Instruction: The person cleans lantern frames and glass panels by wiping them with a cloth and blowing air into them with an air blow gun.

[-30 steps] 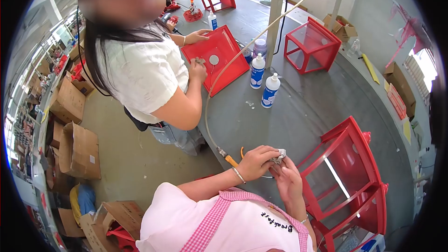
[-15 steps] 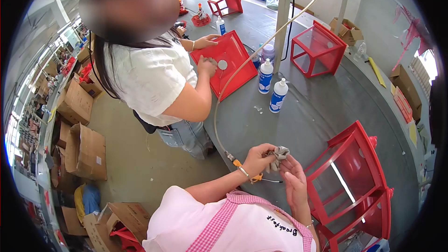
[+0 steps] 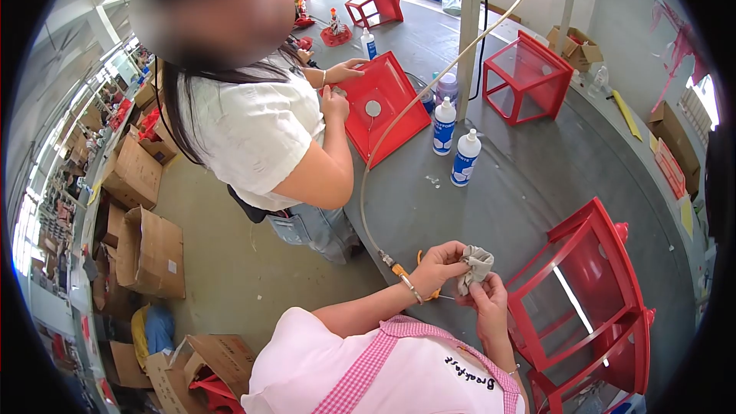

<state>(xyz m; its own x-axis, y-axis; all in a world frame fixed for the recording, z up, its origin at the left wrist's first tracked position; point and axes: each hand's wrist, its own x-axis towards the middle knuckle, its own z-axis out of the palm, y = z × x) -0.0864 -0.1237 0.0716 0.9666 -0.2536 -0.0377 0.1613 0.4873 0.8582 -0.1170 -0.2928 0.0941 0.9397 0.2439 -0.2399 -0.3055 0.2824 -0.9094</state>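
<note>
A crumpled grey rag (image 3: 477,261) is bunched between my two hands above the table's near edge. My left hand (image 3: 443,267) pinches it from the left side. From below, my right hand (image 3: 489,300) closes its thumb and fingers on the rag's lower edge. Behind my left wrist lies an orange-handled air blow gun (image 3: 399,270), joined to a pale hose (image 3: 366,207); my arm partly hides it. Just right of my right hand stand red frames with clear panels (image 3: 571,299), on their sides.
Two white-and-blue bottles (image 3: 464,159) stand mid-table. Across from me, a person in a white shirt (image 3: 253,130) handles a red square tray-like panel (image 3: 391,100). Another red frame (image 3: 527,77) sits near a post (image 3: 469,31). Cardboard boxes (image 3: 149,253) line the floor at left.
My right hand has gone from open fingers beside the rag to gripping its lower edge. The rag is more bunched up. The other person's hand has shifted toward the panel's edge.
</note>
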